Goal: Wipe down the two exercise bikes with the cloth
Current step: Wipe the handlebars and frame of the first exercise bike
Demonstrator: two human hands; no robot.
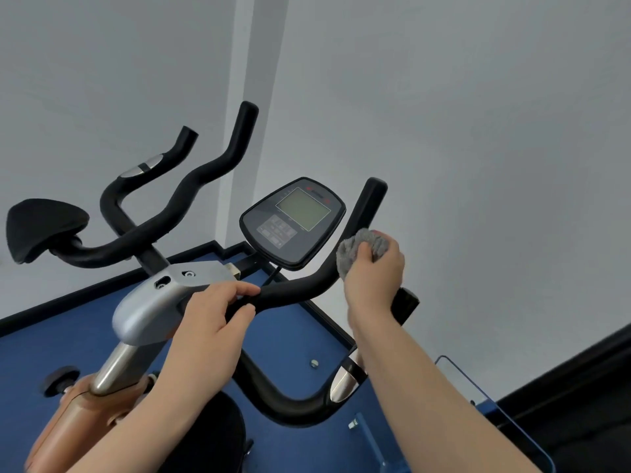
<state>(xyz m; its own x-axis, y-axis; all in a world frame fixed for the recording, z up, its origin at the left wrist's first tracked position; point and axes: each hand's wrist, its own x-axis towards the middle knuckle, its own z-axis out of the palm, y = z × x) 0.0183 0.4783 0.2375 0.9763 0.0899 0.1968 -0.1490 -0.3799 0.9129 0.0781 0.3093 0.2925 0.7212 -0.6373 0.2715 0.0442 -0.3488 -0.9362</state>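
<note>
Gripping a bunched grey cloth (pixel 362 249), right hand (pixel 374 279) fingers curl tight, pressing it against the near bike's right handlebar horn (pixel 367 208). Horn's long axis climbs toward 12 o'clock from the fist (probable next stroke). Left hand (pixel 208 322), at 9 o'clock, pinches the bar's centre (pixel 283 293). Second bike's handlebars (pixel 205 172) beyond, 10 o'clock.

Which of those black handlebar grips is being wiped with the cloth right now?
The upright grip right of the console; the right hand presses the grey cloth against it. The others are bare.
</note>
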